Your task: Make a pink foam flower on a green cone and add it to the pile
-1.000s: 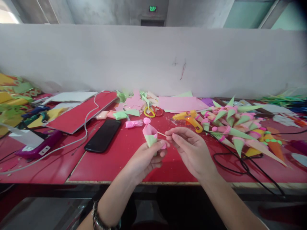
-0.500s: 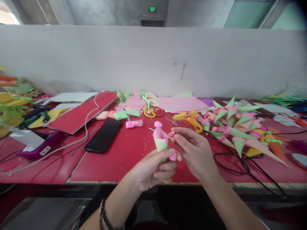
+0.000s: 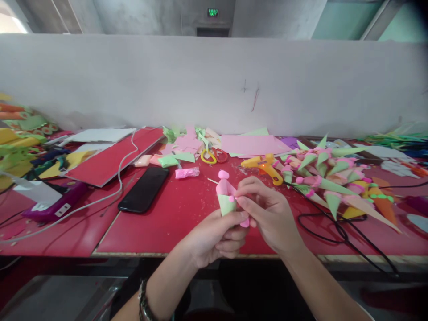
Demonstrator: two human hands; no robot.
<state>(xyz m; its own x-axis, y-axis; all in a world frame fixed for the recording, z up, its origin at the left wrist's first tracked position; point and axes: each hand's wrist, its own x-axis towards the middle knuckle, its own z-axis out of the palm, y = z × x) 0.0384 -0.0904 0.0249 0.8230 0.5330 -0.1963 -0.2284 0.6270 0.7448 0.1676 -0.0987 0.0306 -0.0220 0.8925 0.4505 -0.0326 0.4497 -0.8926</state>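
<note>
Near the middle of the view, my left hand point(image 3: 220, 236) is wrapped round the lower part of a small green and pink paper cone point(image 3: 227, 203). A pink ball point(image 3: 224, 174) shows at the top of the cone, and a smaller pink ball point(image 3: 232, 199) sits on its side. Between the left fingers is a lump of pink clay point(image 3: 245, 222). My right hand point(image 3: 264, 209) pinches at the cone's right edge; its fingertips hide what they hold. A thin pale stick point(image 3: 212, 181) pokes out to the left behind the cone.
A black phone point(image 3: 143, 190) lies left of the hands. Behind are scissors point(image 3: 209, 156), a packet of pink clay point(image 3: 187, 172) and a yellow glue gun point(image 3: 264, 166). Many paper cones point(image 3: 321, 183) are piled at right, beside a looped black cable point(image 3: 339, 236). A purple power strip point(image 3: 55, 205) lies left.
My right fingertips have moved in to the cone's edge, and the small pink piece between them is now hidden. The cone has shifted slightly right and down.
</note>
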